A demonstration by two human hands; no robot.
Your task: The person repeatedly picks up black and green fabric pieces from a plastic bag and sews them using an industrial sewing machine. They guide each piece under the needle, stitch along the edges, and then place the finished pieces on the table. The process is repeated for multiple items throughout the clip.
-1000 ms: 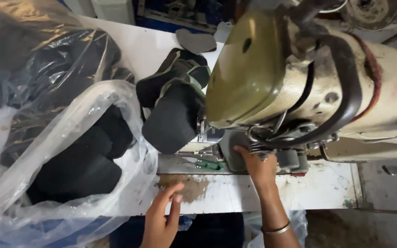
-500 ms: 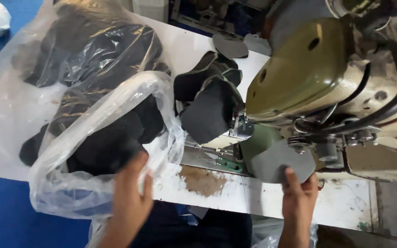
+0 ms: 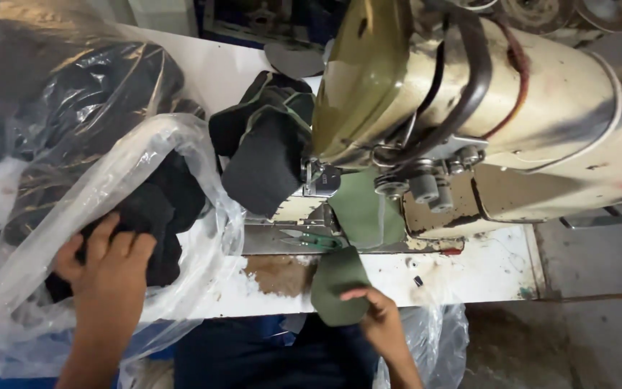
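Meanwhile, the left hand (image 3: 109, 263) reaches into the clear plastic bag (image 3: 203, 209), fingers spread over black fabric pieces (image 3: 156, 216); the right hand (image 3: 379, 317) pinches a green fabric piece (image 3: 336, 284) at the tabletop (image 3: 484, 270) edge.

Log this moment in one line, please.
left hand: in clear bag, on black pieces | right hand: holding green piece | sewing machine: behind

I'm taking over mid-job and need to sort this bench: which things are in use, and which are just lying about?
In use:
- left hand in the clear plastic bag, on the black fabric pieces
- right hand holding a green fabric piece
- sewing machine

Lying about:
- black stitched pieces beside the machine
- green-handled snips
- grey piece at the back
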